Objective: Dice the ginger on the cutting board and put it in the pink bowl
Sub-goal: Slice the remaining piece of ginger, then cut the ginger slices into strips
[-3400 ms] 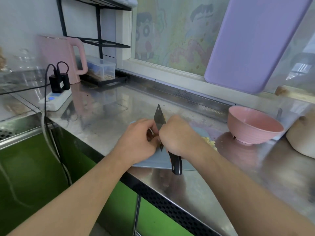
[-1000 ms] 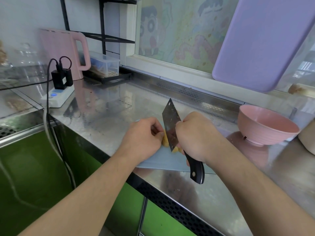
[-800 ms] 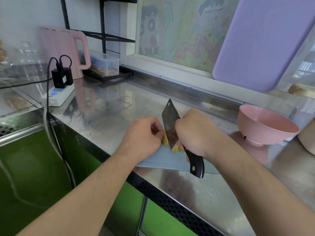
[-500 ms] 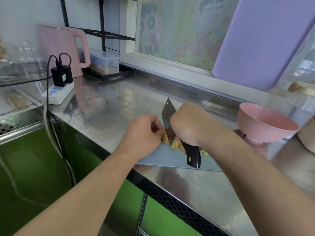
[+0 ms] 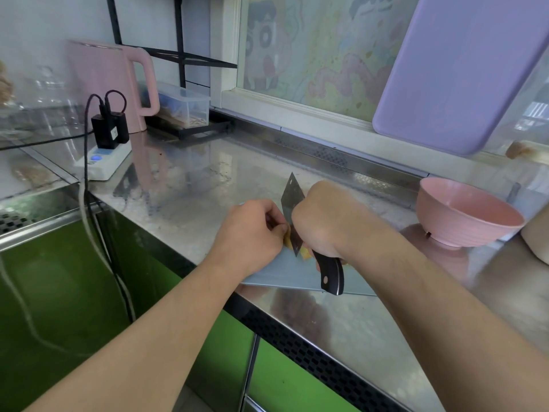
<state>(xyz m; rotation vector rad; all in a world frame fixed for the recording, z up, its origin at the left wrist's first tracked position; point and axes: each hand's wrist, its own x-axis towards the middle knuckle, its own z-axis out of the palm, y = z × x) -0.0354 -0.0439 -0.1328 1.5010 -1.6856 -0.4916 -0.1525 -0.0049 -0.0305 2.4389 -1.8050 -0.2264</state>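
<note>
A thin grey-blue cutting board [image 5: 279, 273] lies at the steel counter's front edge. On it a yellow piece of ginger [image 5: 287, 239] shows only as a sliver between my hands. My left hand [image 5: 252, 233] pinches the ginger against the board. My right hand [image 5: 320, 218] is closed around a black-handled cleaver [image 5: 292, 215], whose blade stands edge down on the ginger, right beside my left fingertips. A cut yellow bit [image 5: 306, 254] lies under the blade's heel. The pink bowl [image 5: 463, 215] stands to the right of the board; its inside looks empty.
A white power strip [image 5: 102, 162] with black plugs and hanging cables sits at the left. A pink kettle [image 5: 110, 84], a clear box [image 5: 182, 105] and a black rack stand at the back. A purple board [image 5: 463, 66] leans against the window. A pale container [image 5: 537, 236] is at the far right.
The cleaver has rocked down through the ginger, its handle dropping toward the board, while my left hand kept hold. The view shifted slightly.
</note>
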